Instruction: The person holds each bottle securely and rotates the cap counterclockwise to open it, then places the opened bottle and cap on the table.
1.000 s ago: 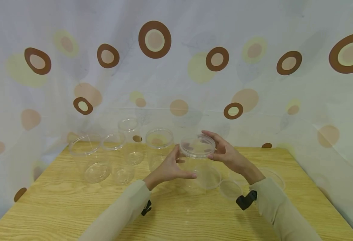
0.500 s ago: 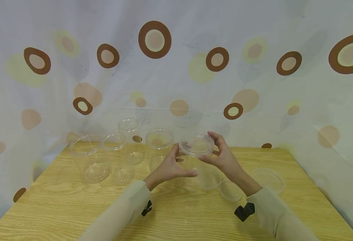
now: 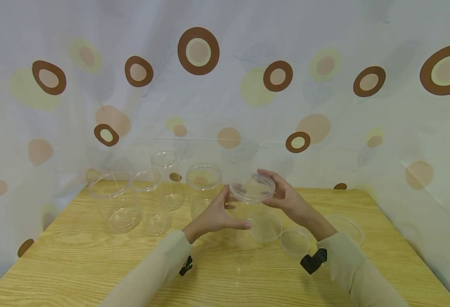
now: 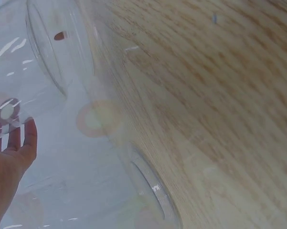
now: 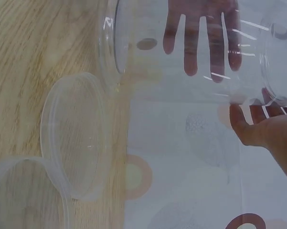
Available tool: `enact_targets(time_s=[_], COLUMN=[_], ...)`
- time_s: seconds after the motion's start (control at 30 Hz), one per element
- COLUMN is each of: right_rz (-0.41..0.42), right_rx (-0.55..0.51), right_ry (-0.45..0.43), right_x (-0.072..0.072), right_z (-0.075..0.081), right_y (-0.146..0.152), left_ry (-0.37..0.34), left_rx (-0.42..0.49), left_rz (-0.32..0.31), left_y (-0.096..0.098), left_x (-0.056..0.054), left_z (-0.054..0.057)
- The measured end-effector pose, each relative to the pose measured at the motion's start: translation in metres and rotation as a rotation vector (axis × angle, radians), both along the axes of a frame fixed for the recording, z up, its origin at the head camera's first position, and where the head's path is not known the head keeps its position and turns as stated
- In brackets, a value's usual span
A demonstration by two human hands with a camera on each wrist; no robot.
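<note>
A clear plastic jar (image 3: 244,213) stands upright in the middle of the table, a clear lid (image 3: 252,187) at its top. My left hand (image 3: 215,213) holds the jar's side, thumb in front and fingers around the back. At the lid's right edge, my right hand (image 3: 288,200) grips the rim between thumb and fingers. Through the jar wall (image 5: 181,86) the left hand's fingers show in the right wrist view, with the right hand (image 5: 272,133) at the jar's top end. Whether the lid sits fully down cannot be told.
Left of the held jar stand a clear jar (image 3: 203,196), a tall narrow one (image 3: 165,183), a small one (image 3: 148,209) and a wide one (image 3: 111,200). Loose lids lie right: one behind the jar (image 3: 266,227), a small one (image 3: 294,242) and a large one (image 3: 357,228). A patterned curtain (image 3: 228,106) hangs behind.
My right hand has swung forward and left along the lid's rim, then back to the right. My left hand stays on the jar, which keeps its place.
</note>
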State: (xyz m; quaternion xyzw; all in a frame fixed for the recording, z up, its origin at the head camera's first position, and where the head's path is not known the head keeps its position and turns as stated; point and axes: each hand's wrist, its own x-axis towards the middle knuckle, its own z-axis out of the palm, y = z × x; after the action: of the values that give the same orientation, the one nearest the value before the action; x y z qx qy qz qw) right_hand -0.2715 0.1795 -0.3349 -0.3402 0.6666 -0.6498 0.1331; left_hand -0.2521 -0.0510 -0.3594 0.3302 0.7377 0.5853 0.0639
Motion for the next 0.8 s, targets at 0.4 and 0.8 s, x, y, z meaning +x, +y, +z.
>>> enact_targets(time_s=[0.4, 0.8], right_rz=[0.129, -0.025], right_rx=[-0.073, -0.13], right_ry=[0.002, 0.076], right_x=[-0.008, -0.01], right_z=[0.001, 0.012], right_y=[0.005, 0.012], left_ry=[-0.017, 0.014], left_rx=[-0.029, -0.022], left_rz=[-0.009, -0.004], left_y=[-0.001, -0.003], left_x=[0.001, 0.001], left_z=[0.003, -0.001])
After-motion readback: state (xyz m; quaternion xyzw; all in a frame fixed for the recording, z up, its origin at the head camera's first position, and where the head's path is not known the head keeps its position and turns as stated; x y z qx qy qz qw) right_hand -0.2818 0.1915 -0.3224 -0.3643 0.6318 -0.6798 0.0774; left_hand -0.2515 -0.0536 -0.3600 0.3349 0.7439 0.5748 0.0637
